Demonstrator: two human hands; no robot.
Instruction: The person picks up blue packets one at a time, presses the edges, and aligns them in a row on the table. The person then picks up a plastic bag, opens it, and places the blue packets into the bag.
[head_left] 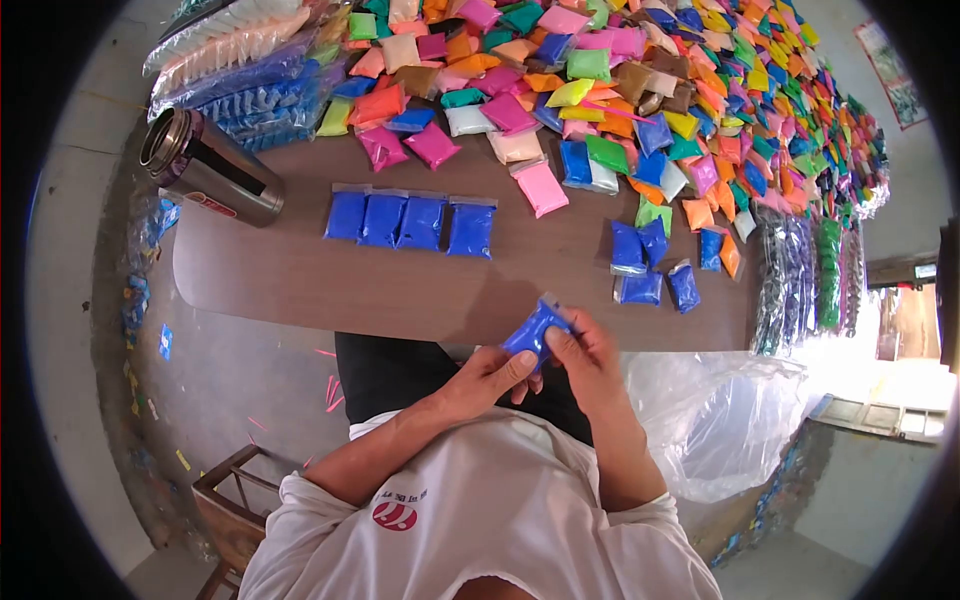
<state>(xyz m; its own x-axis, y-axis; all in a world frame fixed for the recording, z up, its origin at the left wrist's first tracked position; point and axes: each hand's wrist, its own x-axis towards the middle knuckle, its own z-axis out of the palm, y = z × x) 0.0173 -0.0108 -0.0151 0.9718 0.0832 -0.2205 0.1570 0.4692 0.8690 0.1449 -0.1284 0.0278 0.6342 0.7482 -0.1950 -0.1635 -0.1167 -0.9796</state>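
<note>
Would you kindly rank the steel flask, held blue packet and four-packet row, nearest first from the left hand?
1. Held blue packet, touching left hand.
2. Row of four blue packets, ahead-left.
3. Steel flask, far left.

A single camera sits on the wearer's head and looks forward and steeply down across the worktop (pixel 250 275), which it takes in almost from overhead. The white printed shirt (pixel 500 500) is nearest the lens, on the near side of the worktop; the left hand (pixel 487 380) and right hand (pixel 590 362) come somewhat farther off, at its near edge. The heap of coloured packets (pixel 590 65) lies farthest, along its far side. The wide lens bends the worktop's edges.
</note>
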